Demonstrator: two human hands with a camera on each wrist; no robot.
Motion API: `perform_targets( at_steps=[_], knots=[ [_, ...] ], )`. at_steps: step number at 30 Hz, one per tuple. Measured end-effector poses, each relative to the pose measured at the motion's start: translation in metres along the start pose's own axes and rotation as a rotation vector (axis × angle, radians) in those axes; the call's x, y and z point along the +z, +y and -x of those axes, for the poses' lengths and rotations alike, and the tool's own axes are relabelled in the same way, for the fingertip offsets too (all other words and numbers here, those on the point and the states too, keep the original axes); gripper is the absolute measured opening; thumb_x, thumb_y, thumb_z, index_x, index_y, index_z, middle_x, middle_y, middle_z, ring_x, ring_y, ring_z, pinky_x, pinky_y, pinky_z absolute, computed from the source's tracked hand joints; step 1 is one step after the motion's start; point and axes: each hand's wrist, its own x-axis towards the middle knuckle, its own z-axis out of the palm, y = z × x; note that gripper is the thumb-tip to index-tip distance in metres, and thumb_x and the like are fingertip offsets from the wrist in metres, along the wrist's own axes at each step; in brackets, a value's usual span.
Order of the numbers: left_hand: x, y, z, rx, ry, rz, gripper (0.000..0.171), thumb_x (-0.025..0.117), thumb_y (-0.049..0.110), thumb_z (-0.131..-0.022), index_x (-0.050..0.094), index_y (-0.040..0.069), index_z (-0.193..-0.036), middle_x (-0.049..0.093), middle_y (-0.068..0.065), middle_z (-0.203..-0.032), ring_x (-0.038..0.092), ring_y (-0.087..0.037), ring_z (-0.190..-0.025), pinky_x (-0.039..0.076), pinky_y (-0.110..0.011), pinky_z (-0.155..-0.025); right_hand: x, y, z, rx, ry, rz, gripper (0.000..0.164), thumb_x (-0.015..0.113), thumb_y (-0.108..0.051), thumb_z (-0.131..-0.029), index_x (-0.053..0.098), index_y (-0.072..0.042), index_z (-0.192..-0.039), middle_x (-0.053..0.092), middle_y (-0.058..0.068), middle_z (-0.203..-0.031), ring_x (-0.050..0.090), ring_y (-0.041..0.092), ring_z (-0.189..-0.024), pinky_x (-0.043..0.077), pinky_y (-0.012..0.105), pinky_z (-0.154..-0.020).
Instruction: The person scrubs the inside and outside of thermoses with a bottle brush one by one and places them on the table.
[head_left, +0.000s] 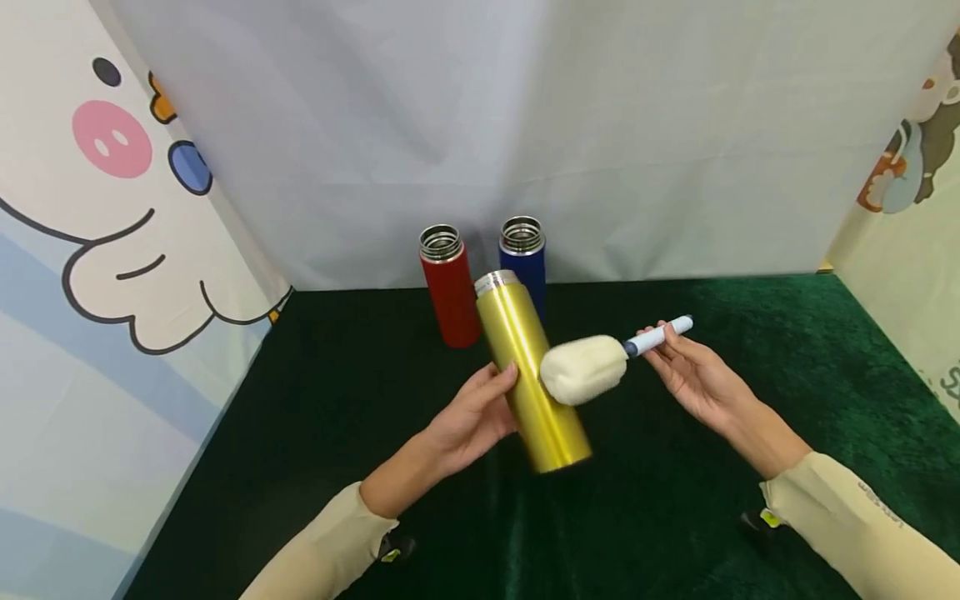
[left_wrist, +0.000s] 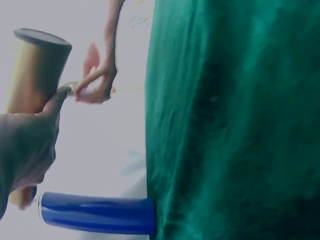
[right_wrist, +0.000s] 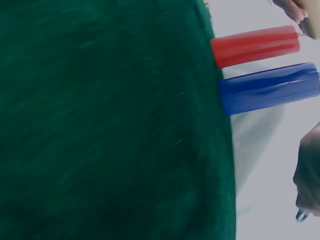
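Note:
A yellow bottle (head_left: 528, 375) with a bare steel mouth is gripped round its body by my left hand (head_left: 474, 417), tilted so its mouth leans up and to the left. My right hand (head_left: 693, 375) pinches the pale handle (head_left: 651, 338) of a bottle brush with a thick white head (head_left: 583, 370). In the head view that brush head overlaps the lower side of the yellow bottle. Seen from the left wrist, the yellow bottle (left_wrist: 37, 72) rises above the left hand (left_wrist: 30, 145), with the right hand (left_wrist: 100, 82) beyond it.
A red bottle (head_left: 452, 300) and a blue bottle (head_left: 534, 271), both with open steel mouths, stand upright at the back of the dark green cloth (head_left: 337, 433). Behind them hangs a pale curtain (head_left: 360, 150). Cartoon-printed panels (head_left: 67, 208) flank the table.

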Motion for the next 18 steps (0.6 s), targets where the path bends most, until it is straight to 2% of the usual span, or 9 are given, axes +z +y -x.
perform_targets(
  at_steps=[2,4,6,9,14,16,18],
  knots=[
    [0.001,-0.006,0.002,-0.045,-0.065,-0.035,0.055,0.06,0.042,-0.102,0.035,0.018,-0.145,0.062,0.002,-0.131,0.062,-0.014,-0.12,0.052,-0.035,-0.103,0.007,-0.002,-0.007,-0.044,0.035,-0.083,0.015,0.041,-0.008,-0.108,0.051,-0.004,-0.119,0.065,0.016,-0.117,0.07,0.028,-0.114,0.054,0.032,-0.105],
    [0.002,-0.01,0.003,-0.083,-0.125,-0.032,0.061,0.062,0.044,-0.101,0.033,0.019,-0.148,0.062,0.002,-0.135,0.062,-0.015,-0.123,0.052,-0.036,-0.105,0.012,-0.003,-0.011,-0.089,0.069,-0.157,0.012,0.047,-0.007,-0.106,0.05,-0.005,-0.118,0.065,0.017,-0.116,0.071,0.03,-0.112,0.054,0.032,-0.105],
    [0.002,-0.011,0.004,-0.093,-0.145,-0.02,0.06,0.06,0.043,-0.102,0.032,0.021,-0.149,0.061,0.002,-0.136,0.062,-0.015,-0.124,0.051,-0.037,-0.106,0.013,-0.003,-0.01,-0.102,0.081,-0.194,0.013,0.048,-0.007,-0.106,0.049,-0.006,-0.118,0.066,0.018,-0.116,0.071,0.032,-0.113,0.053,0.032,-0.105],
    [0.002,-0.007,0.005,-0.048,-0.086,0.002,0.052,0.059,0.041,-0.103,0.034,0.024,-0.145,0.062,0.004,-0.13,0.062,-0.013,-0.12,0.052,-0.037,-0.103,0.007,0.001,-0.004,-0.05,0.055,-0.134,0.014,0.045,-0.009,-0.107,0.053,-0.005,-0.118,0.066,0.016,-0.117,0.071,0.028,-0.114,0.052,0.03,-0.106],
    [-0.002,0.007,0.003,0.057,0.068,-0.007,0.041,0.055,0.04,-0.105,0.04,0.021,-0.138,0.063,0.005,-0.124,0.062,-0.011,-0.114,0.053,-0.034,-0.099,-0.011,0.008,0.012,0.065,-0.075,0.048,0.033,0.03,-0.014,-0.112,0.06,-0.002,-0.12,0.067,0.012,-0.121,0.069,0.021,-0.118,0.052,0.026,-0.105],
    [-0.004,0.011,0.002,0.068,0.095,-0.013,0.038,0.054,0.04,-0.105,0.042,0.02,-0.136,0.063,0.004,-0.123,0.063,-0.011,-0.114,0.053,-0.034,-0.098,-0.018,0.009,0.017,0.08,-0.13,0.069,0.04,0.025,-0.015,-0.112,0.061,-0.001,-0.122,0.068,0.012,-0.122,0.068,0.02,-0.119,0.053,0.026,-0.105],
    [-0.006,0.014,0.001,0.058,0.087,-0.013,0.036,0.053,0.039,-0.106,0.042,0.019,-0.135,0.063,0.004,-0.123,0.063,-0.012,-0.115,0.054,-0.034,-0.098,-0.022,0.009,0.018,0.086,-0.17,0.057,0.043,0.022,-0.017,-0.113,0.061,0.0,-0.123,0.068,0.013,-0.123,0.069,0.021,-0.119,0.053,0.026,-0.104]
  ],
)
